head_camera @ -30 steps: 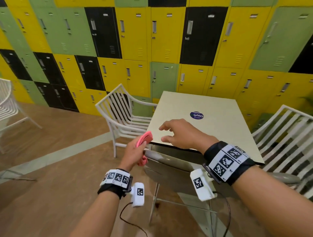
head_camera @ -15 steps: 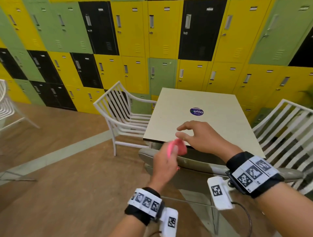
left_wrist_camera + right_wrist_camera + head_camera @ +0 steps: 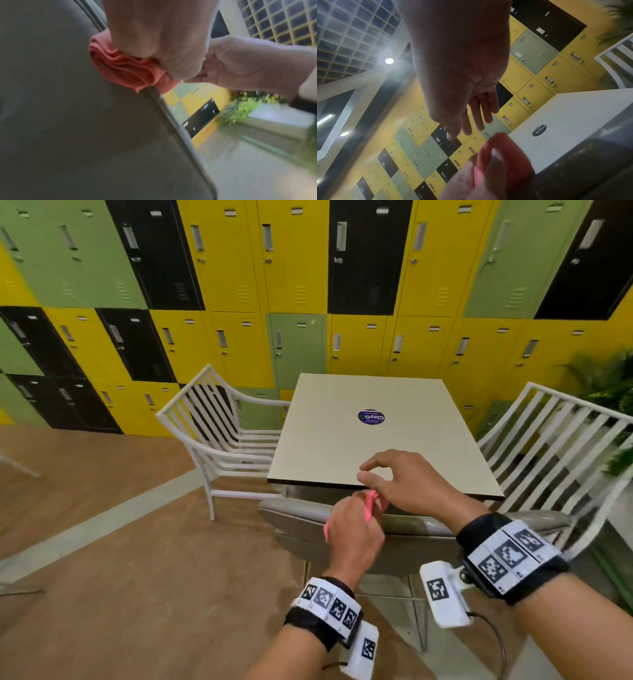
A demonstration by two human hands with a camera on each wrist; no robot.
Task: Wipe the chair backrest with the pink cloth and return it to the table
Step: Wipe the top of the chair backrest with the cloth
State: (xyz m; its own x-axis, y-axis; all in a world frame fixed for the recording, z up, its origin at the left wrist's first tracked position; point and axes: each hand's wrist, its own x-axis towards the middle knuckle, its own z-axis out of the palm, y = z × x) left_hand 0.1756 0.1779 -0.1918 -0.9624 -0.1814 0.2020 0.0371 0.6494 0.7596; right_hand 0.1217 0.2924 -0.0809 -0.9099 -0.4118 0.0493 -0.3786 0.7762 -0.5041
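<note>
Left hand grips the bunched pink cloth in the head view, fingers curled round it, just above the top edge of the grey chair backrest. Beside it, the right hand hovers over the near edge of the table, holding nothing, its thumb and forefinger bent toward each other and its other fingers loosely curved; whether its lower fingers touch the cloth cannot be told. White slatted chairs stand on either side of the table, and a round blue sticker lies on the tabletop beyond the hands. Yellow, green and black lockers fill the wall behind the table.

From the left wrist, the left hand clenches the folded cloth, whose lower folds press against the rim of the backrest. The right hand sits close behind it.

From the right wrist, the right hand shows straight, relaxed fingers above the cloth, apart from it. The left hand holds the cloth near the table edge.
</note>
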